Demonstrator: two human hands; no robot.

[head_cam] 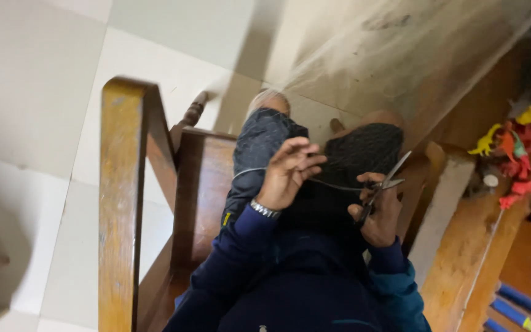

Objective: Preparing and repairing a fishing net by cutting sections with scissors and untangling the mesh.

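A: Head view. What are the hands doing?

B: The right hand point(379, 212), at 3 o'clock of centre, is clamped on scissors point(383, 186), blades apart, pointing to 1 o'clock. The left hand point(287, 172), near centre, has fingers spread and pinches a thin thread point(336, 185) running across to the scissors.

A: Around them?

B: Dark knitted cloth point(364, 150) lies behind the thread, a wooden chair point(121, 203) stands at 9 o'clock, and plastic toys point(514, 157) sit at 3 o'clock.
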